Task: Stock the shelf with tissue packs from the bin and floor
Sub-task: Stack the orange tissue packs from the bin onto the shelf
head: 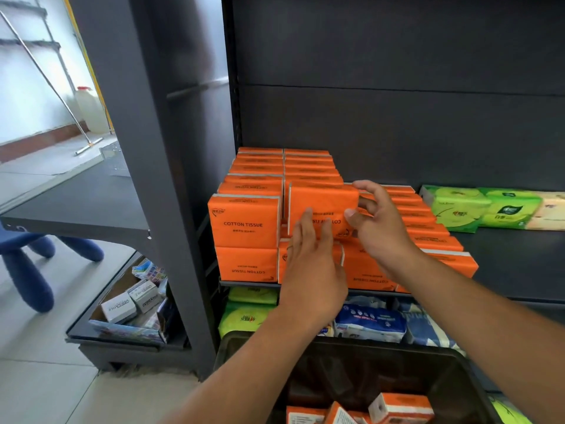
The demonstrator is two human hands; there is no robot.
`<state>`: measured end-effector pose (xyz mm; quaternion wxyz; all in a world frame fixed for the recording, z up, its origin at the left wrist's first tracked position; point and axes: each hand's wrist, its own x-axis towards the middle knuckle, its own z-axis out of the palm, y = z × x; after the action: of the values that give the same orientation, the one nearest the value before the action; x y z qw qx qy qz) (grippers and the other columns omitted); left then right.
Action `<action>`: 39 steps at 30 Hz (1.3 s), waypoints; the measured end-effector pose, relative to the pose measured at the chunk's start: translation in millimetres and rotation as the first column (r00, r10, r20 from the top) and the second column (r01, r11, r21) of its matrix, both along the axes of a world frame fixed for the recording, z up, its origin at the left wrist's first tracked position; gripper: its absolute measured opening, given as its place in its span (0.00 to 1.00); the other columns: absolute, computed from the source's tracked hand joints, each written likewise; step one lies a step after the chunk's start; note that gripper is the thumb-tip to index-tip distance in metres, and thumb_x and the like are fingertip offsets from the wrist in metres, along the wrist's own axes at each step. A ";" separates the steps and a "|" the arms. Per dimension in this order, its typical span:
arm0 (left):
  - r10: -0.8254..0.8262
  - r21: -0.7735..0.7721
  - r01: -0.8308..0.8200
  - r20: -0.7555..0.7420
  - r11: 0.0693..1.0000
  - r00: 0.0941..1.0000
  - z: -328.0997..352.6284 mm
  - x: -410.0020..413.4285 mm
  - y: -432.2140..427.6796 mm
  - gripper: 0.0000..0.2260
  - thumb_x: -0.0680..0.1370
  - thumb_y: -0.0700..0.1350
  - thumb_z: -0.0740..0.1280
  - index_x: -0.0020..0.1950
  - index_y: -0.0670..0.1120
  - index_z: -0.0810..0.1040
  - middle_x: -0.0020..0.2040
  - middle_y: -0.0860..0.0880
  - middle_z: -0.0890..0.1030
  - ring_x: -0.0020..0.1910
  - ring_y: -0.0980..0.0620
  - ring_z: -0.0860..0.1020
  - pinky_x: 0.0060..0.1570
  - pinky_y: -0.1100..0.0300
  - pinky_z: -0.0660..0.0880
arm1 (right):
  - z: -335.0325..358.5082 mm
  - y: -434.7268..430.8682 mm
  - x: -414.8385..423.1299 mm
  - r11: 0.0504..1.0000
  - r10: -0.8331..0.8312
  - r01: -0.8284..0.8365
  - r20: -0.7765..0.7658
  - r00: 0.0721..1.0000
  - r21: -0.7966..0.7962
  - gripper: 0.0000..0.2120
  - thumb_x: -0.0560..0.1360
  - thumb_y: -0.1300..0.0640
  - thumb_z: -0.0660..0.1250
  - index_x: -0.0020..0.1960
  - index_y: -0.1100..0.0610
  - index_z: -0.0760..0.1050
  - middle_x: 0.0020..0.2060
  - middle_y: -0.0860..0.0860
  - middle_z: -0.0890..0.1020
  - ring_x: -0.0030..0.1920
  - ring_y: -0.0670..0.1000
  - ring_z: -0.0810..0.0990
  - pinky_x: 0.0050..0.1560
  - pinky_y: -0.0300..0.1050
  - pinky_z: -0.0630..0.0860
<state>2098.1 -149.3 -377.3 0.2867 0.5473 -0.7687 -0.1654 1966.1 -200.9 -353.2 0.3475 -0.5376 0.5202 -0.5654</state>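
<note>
Rows of orange "COTTON TISSUE" packs (244,223) stand two high on the dark shelf (504,258). One orange pack (321,200) stands at the front of the middle upper row. My right hand (377,223) pinches its right edge between thumb and fingers. My left hand (312,264) lies flat against its front face with straight fingers. Below, a dark bin (458,368) holds several more orange packs (400,407).
Green tissue packs (477,208) lie at the shelf's right. The lower shelf carries green packs (244,316) and blue-white packs (370,324). A dark side unit (91,206) with small boxes (122,307) stands to the left, beside a blue stool (27,270).
</note>
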 end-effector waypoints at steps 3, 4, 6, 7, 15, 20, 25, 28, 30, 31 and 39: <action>0.011 0.040 -0.013 0.060 0.999 0.998 -1.7 -1.9 -8.3 0.32 0.82 0.45 0.58 0.81 0.50 0.44 0.80 0.48 0.33 0.79 0.47 0.35 0.75 0.55 0.39 | -7.3 -10.9 5.8 1.000 0.014 -0.015 -0.046 0.999 -0.019 0.22 0.79 0.69 0.63 0.65 0.46 0.69 0.58 0.51 0.79 0.52 0.47 0.81 0.45 0.36 0.78; 0.014 0.053 -0.018 0.070 0.998 0.997 -2.5 -2.0 -10.9 0.32 0.82 0.46 0.58 0.81 0.50 0.45 0.80 0.47 0.34 0.79 0.46 0.36 0.75 0.54 0.40 | -9.5 -14.0 7.1 1.000 0.013 -0.015 -0.063 0.998 -0.025 0.22 0.79 0.69 0.63 0.65 0.47 0.69 0.59 0.52 0.79 0.52 0.49 0.81 0.47 0.37 0.77; 0.013 0.072 -0.018 0.080 0.997 0.997 -3.7 -2.6 -15.9 0.31 0.82 0.47 0.59 0.81 0.49 0.46 0.80 0.46 0.36 0.79 0.45 0.38 0.77 0.52 0.42 | -12.9 -18.8 9.1 0.999 -0.005 0.002 -0.080 0.997 -0.037 0.22 0.79 0.69 0.63 0.65 0.48 0.69 0.60 0.51 0.77 0.51 0.47 0.80 0.46 0.35 0.76; 0.009 0.078 -0.015 0.075 0.997 0.997 -4.1 -3.2 -18.6 0.31 0.82 0.48 0.59 0.81 0.49 0.46 0.80 0.46 0.36 0.79 0.45 0.39 0.77 0.51 0.43 | -13.8 -20.8 9.7 0.999 -0.015 0.012 -0.082 0.997 -0.044 0.22 0.79 0.70 0.63 0.65 0.48 0.69 0.60 0.50 0.77 0.50 0.46 0.79 0.44 0.33 0.75; -0.031 0.130 0.034 -0.020 0.991 0.999 -0.6 -4.2 -30.4 0.30 0.81 0.48 0.60 0.81 0.52 0.50 0.80 0.47 0.37 0.80 0.46 0.42 0.78 0.47 0.51 | -17.3 -29.6 5.8 0.998 -0.043 0.034 -0.149 0.988 -0.059 0.22 0.78 0.68 0.64 0.65 0.47 0.69 0.60 0.51 0.77 0.55 0.50 0.79 0.44 0.33 0.76; -0.032 0.152 0.032 0.000 0.988 0.999 2.1 -3.5 -24.8 0.30 0.81 0.47 0.60 0.81 0.52 0.50 0.81 0.47 0.37 0.80 0.46 0.41 0.77 0.49 0.53 | -12.6 -16.2 -7.6 0.997 -0.061 0.044 -0.285 0.957 -0.065 0.24 0.77 0.67 0.65 0.67 0.48 0.69 0.60 0.50 0.75 0.57 0.50 0.77 0.48 0.35 0.75; -0.068 0.130 0.062 0.042 0.990 0.997 8.1 -2.4 -6.9 0.30 0.81 0.47 0.61 0.81 0.49 0.51 0.81 0.47 0.46 0.79 0.49 0.45 0.76 0.51 0.54 | -5.5 15.7 -27.2 0.998 -0.065 0.053 -0.411 0.909 -0.038 0.24 0.79 0.65 0.65 0.71 0.48 0.66 0.61 0.47 0.73 0.60 0.50 0.74 0.52 0.45 0.74; -0.074 0.118 0.066 0.063 0.991 0.995 5.6 3.3 7.1 0.28 0.82 0.46 0.60 0.80 0.49 0.55 0.80 0.49 0.54 0.78 0.50 0.52 0.75 0.52 0.56 | -5.8 38.8 -40.7 0.998 -0.060 0.069 -0.475 0.878 0.001 0.24 0.80 0.63 0.64 0.73 0.48 0.65 0.61 0.46 0.72 0.62 0.49 0.72 0.51 0.44 0.71; -0.074 0.094 0.066 0.089 0.993 0.993 2.1 8.9 20.1 0.26 0.82 0.46 0.60 0.79 0.48 0.59 0.79 0.49 0.59 0.77 0.49 0.57 0.76 0.52 0.58 | -9.4 56.8 -50.1 0.997 -0.047 0.070 -0.508 0.860 0.027 0.23 0.80 0.63 0.63 0.72 0.48 0.65 0.61 0.46 0.72 0.63 0.49 0.71 0.49 0.44 0.70; -0.077 0.089 0.068 0.100 0.994 0.992 0.3 12.1 28.1 0.24 0.82 0.46 0.60 0.79 0.48 0.61 0.78 0.49 0.62 0.76 0.49 0.60 0.75 0.52 0.60 | -11.5 66.5 -54.7 0.997 -0.036 0.066 -0.526 0.850 0.038 0.23 0.80 0.62 0.63 0.72 0.48 0.66 0.62 0.46 0.72 0.63 0.49 0.71 0.49 0.45 0.71; -0.057 0.250 -0.011 0.265 0.968 0.963 -34.5 32.0 82.9 0.18 0.80 0.48 0.61 0.70 0.51 0.73 0.65 0.48 0.79 0.63 0.45 0.76 0.60 0.50 0.75 | -62.7 146.7 -89.6 0.976 0.103 0.065 -0.704 0.703 0.208 0.20 0.80 0.58 0.64 0.71 0.50 0.69 0.69 0.50 0.73 0.65 0.51 0.75 0.62 0.46 0.71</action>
<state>2130.1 -66.4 -411.8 0.1065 0.5872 -0.7801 -0.1878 1876.5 -54.2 -415.9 0.1825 -0.6780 0.6665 -0.2506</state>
